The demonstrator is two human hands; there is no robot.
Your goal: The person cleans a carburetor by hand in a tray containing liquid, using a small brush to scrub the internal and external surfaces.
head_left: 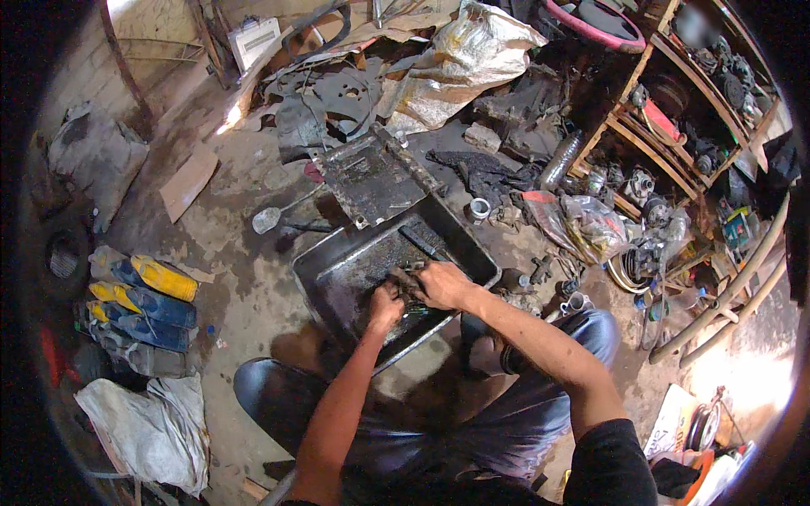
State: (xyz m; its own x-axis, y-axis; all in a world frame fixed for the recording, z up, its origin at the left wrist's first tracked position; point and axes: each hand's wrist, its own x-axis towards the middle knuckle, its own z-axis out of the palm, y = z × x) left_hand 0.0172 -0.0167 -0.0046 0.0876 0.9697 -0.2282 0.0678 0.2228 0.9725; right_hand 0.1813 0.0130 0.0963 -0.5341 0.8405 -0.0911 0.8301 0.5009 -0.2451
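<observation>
A wide black tray [333, 297] lies on the floor before my crossed legs, its bottom wet and grimy. Over it my left hand [386, 305] and my right hand [443, 285] are close together, fingers closed around a small dark, greasy part [408, 281]. The fingers cover most of that part, so its kind does not show. A black-handled tool [419, 242] lies in the tray just beyond my hands; its working end is hard to make out. At the tray's far edge rests a flat, dirty metal plate [371, 177].
A flat-ended metal scoop [267, 220] lies left of the plate. Blue-and-yellow bottles [148, 295] stand at the left, above a white sack [160, 430]. A white cup [479, 209] sits past the tray's right corner. Wooden shelves [641, 139] with metal parts fill the far right.
</observation>
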